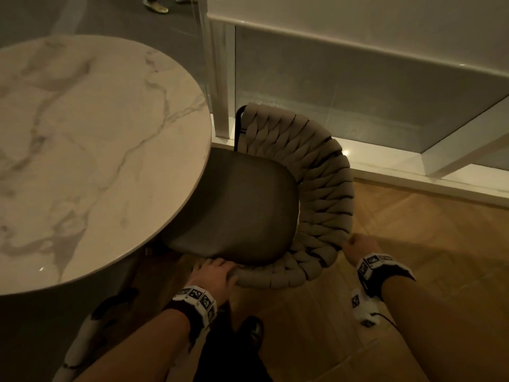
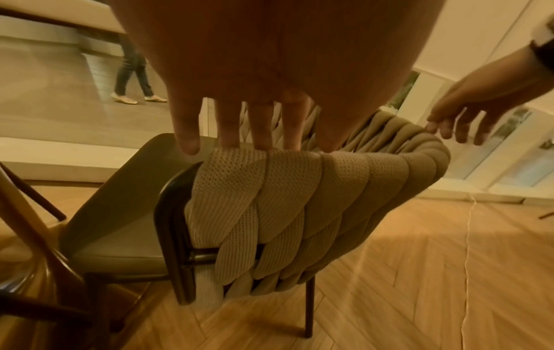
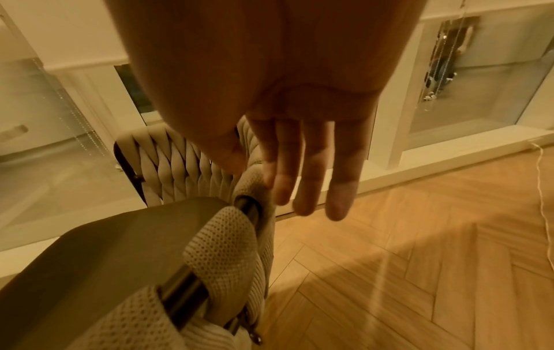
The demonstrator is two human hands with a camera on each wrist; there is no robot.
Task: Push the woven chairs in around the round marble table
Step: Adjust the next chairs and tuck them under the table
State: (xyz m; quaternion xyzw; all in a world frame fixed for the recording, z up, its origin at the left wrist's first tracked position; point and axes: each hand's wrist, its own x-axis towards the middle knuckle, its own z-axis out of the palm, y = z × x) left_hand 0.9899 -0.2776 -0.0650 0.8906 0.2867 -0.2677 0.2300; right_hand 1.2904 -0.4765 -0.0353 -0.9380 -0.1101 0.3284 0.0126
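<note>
The round marble table (image 1: 82,147) fills the left of the head view. A woven chair (image 1: 325,188) with a beige braided backrest and a grey-brown seat (image 1: 242,202) stands at the table's right edge, the front of its seat under the tabletop. My left hand (image 1: 213,272) holds the near end of the backrest (image 2: 270,189), fingers (image 2: 261,127) over the top edge. My right hand (image 1: 358,248) is at the backrest's outer curve. Its straight fingers (image 3: 308,180) hang beside the weave (image 3: 221,251), and the index finger touches it.
A glass panel in a white frame (image 1: 223,78) stands close behind the chair. The floor is herringbone wood (image 1: 413,244). A white cable (image 2: 467,236) runs across it on the right. A person's legs (image 2: 132,78) show beyond the glass. The table's base (image 2: 30,236) is left of the chair.
</note>
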